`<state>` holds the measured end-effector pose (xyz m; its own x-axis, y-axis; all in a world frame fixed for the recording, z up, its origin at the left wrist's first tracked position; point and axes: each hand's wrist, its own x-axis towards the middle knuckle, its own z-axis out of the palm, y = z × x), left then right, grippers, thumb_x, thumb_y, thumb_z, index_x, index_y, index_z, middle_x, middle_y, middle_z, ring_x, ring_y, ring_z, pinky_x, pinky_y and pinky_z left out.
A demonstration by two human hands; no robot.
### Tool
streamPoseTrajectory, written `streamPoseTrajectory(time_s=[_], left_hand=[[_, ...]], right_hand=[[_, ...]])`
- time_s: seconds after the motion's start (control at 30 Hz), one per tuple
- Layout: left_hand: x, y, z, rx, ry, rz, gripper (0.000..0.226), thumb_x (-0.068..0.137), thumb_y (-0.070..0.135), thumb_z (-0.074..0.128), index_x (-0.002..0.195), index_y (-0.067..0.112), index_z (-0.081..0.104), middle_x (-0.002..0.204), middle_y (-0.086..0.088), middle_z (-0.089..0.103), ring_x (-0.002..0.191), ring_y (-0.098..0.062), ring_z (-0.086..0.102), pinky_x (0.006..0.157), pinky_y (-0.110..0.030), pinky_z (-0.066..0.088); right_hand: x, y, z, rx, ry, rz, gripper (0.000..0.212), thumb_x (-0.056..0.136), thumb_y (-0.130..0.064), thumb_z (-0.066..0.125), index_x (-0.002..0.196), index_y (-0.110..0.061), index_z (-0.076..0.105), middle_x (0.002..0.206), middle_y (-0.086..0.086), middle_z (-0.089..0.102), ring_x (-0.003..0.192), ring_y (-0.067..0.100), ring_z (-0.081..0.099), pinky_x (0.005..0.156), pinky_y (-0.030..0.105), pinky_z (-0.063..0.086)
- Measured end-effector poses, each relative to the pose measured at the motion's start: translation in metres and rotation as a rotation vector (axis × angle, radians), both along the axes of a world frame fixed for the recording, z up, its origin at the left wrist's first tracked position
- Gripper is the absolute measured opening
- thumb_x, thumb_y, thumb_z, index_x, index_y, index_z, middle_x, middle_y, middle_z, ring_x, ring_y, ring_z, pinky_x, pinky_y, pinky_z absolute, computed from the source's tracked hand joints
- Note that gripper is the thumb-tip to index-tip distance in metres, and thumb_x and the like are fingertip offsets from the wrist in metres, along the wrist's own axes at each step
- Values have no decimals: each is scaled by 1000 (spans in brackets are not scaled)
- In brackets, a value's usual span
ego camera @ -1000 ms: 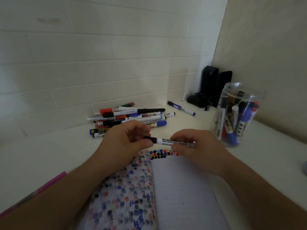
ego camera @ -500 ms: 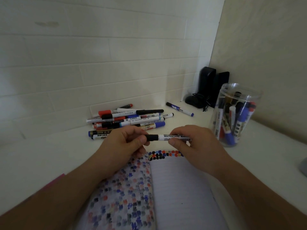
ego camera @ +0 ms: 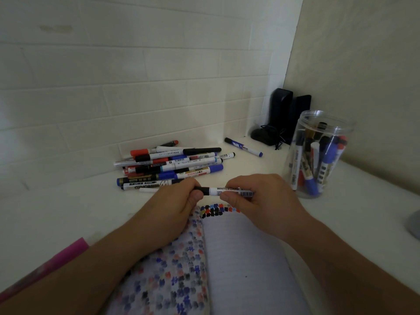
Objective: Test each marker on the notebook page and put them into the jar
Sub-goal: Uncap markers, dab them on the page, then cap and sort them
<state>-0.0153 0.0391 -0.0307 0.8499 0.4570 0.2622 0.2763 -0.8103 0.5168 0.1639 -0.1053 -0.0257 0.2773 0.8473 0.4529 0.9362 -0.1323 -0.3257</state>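
Looks like your left hand now pinches the black cap and your right hand grips the whiteboard marker, closer together than before, so it's probably capped and jar-ready.

marker cap end hid in fist | grey obj cut off R edge
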Motion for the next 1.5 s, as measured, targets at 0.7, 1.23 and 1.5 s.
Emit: streamPoseTrajectory(time_s=[0.7,1.23,1.5], left_hand=[[6,3,-4,-25,-202,-52,11,100,38,55,109,35,59,78,16,64,80,1,61,66,-11,43],[-1,6,-13,19,-89,-190,9,97,48,59,106,47,60,82,13,62,87,-6,58,71,-19,50],[1,15,-18,79,-95,-129,2,95,45,61,94,45,63,90,20,62,87,0,56,76,-22,50]], right_hand=[[-27,-1,23,-49,-418,14,79,96,-14,68,154,-44,23,101,-11,63,85,13,44,72,36,45],[88,-48,130,427,168,-447,47,96,-21,73,132,-33,46,114,-5,69,80,10,73,71,33,63],[98,-37,109,-64,-194,-542,40,107,-42,42,73,-26,57,65,-3,62,59,20,63,55,29,47]])
